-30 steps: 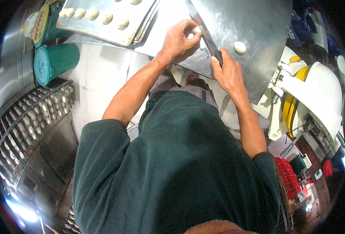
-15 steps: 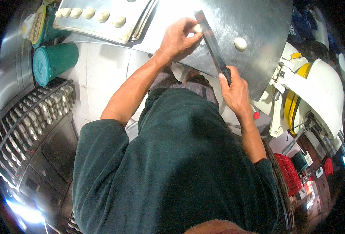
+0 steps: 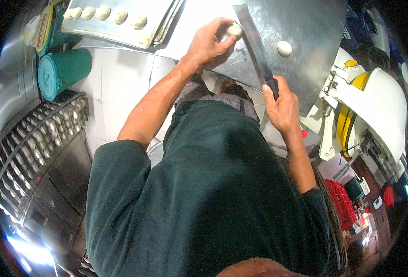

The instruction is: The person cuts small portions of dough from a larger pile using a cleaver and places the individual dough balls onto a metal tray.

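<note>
My left hand pinches a small pale dough ball between thumb and fingers, over the metal table. In my right hand is a long knife, gripped by its black handle. Its broad blade points away from me and passes just right of the held dough. Farther right, a smooth white dough ball rests on the table. A baking tray at the far left carries a row of shaped dough pieces.
A green lidded bin stands left of the table. Below it, a rack bears many pale dough pieces. To the right is a white machine with a yellow ring, and a red crate sits lower down.
The blade has shifted slightly away from the dough ball in my left hand, so more of the ball shows. My right hand has moved a little to the right.
</note>
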`<state>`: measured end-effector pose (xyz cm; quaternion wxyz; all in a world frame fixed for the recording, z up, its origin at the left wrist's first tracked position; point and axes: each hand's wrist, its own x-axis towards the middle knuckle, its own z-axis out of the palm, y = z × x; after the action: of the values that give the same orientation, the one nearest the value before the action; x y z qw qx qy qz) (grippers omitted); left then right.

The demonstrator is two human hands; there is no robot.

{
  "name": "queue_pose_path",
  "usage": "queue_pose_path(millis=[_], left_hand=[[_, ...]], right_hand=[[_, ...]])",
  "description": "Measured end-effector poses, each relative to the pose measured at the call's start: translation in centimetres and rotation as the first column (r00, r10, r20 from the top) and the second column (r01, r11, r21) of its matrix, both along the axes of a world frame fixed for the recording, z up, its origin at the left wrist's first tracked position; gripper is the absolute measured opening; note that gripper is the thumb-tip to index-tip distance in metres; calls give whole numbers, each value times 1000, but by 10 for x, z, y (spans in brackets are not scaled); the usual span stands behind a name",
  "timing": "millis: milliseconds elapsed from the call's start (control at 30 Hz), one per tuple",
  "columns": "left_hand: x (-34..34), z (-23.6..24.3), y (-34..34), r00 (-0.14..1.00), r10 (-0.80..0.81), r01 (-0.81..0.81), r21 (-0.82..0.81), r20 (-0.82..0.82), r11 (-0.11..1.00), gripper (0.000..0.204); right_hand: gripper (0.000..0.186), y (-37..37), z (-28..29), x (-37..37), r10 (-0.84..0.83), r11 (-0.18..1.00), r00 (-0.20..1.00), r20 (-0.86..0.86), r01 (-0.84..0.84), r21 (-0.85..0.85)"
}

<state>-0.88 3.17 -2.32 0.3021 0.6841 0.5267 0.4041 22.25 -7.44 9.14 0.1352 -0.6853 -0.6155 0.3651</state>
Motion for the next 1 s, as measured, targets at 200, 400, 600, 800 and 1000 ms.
queue_pose_path(millis=[200,400,600,800,1000], left_hand=[[0,1,-1,1000,-14,13,-60,-27,998,46],[0,3,3,998,-39,32,-132,-51,991,39],[28,27,-2,985,-60,72,69,-162,995,48],[118,3,-5,983,-179,175,91,38,980,42],[130,-17,3,981,-190,190,12,30,982,35]], right_hand=[[28,-6,-3,0,16,998,999,-48,-19,-66],[28,21,-21,-13,56,997,998,-32,-58,-46],[28,-7,-3,39,-38,999,999,-20,38,25],[32,-26,3,92,-140,990,984,110,141,-4],[36,-16,-15,100,-81,997,990,115,80,14]])
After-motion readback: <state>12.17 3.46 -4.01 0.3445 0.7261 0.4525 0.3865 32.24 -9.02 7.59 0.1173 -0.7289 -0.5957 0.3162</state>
